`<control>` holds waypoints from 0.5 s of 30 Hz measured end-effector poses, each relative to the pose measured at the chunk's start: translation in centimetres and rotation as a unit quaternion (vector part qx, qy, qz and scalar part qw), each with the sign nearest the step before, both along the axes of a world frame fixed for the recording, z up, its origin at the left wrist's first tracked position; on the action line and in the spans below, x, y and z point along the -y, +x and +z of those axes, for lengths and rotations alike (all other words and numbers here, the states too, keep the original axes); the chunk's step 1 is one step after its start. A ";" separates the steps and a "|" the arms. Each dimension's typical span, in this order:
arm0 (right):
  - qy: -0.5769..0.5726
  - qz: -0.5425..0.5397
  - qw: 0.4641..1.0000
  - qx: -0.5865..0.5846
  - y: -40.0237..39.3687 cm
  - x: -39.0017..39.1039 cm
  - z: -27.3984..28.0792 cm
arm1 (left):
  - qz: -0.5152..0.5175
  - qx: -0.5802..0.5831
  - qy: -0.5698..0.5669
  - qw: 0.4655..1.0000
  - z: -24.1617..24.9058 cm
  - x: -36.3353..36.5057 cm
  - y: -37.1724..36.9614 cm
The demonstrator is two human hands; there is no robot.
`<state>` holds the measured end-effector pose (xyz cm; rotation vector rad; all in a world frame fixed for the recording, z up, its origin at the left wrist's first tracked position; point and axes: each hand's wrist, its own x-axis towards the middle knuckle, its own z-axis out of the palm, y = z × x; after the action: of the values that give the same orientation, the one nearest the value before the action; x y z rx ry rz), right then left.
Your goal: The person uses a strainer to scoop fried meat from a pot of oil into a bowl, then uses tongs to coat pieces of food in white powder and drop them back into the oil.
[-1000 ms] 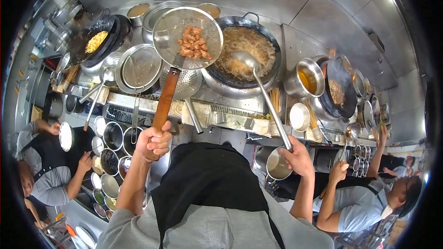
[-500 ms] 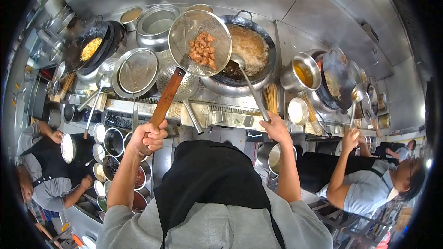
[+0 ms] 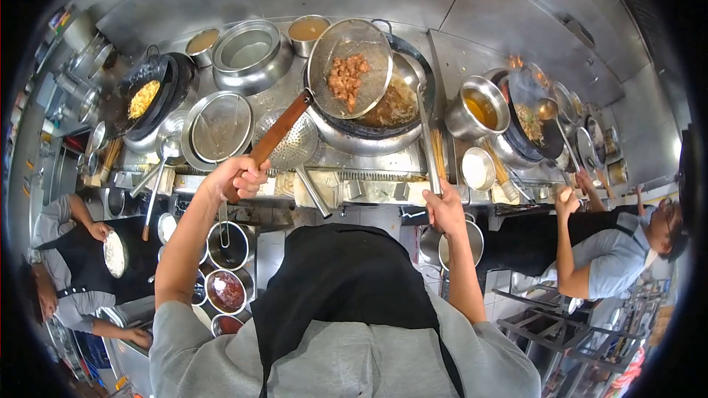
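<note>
Left hand [image 3: 241,178] is closed in a fist round a wooden handle [image 3: 282,130], while the right hand [image 3: 447,210] has its fingers wrapped about the end of a long metal handle [image 3: 429,144]. Across the back runs the steel counter [image 3: 459,63], carrying a dark wok [image 3: 426,66] with bubbly brown liquid [image 3: 399,105] in it. A wide steel pot [image 3: 274,75] sits on the far side, left of the wok. The wooden handle leads up to a round mesh strainer [image 3: 341,38], which overlaps the left part of the wok in view. Beneath and left of the strainer lies a scoop [image 3: 287,144] full of holes. A smaller steel pot [image 3: 457,121] of orange liquid stands right of the wok, with a white bowl [image 3: 478,168] just in front. The metal handle slants up into the wok; its far end is partly hidden by the strainer. Small reddish-brown chunks [image 3: 346,81] lie clumped together inside the strainer's mesh.
</note>
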<state>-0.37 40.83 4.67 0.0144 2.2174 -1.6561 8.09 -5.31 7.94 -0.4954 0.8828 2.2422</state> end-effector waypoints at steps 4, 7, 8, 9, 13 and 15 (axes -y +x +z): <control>-0.013 0.004 1.000 0.010 -0.4 0.8 -1.6 | -0.067 -0.024 -0.071 0.995 0.7 1.0 -3.2; 0.047 -0.009 0.998 -0.051 0.6 2.6 -4.3 | -0.085 -0.034 -0.127 0.988 1.1 0.8 -5.2; 0.033 0.007 0.999 -0.031 1.0 2.5 -4.2 | -0.087 -0.030 -0.133 0.987 0.7 1.0 -6.0; 0.021 0.025 0.999 -0.011 1.4 2.3 -4.3 | -0.088 -0.033 -0.133 0.987 0.3 1.0 -6.5; -0.025 -0.007 0.999 0.019 5.1 1.4 -5.9 | -0.102 -0.063 -0.238 0.964 -1.2 0.5 -7.2; -0.007 -0.051 0.999 0.012 7.6 1.2 -5.7 | -0.099 -0.114 -0.310 0.939 -2.0 0.1 -6.6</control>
<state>7.25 39.64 -1.07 0.1448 2.2212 -1.7136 1.48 -5.40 5.90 -0.3993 1.6994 1.8314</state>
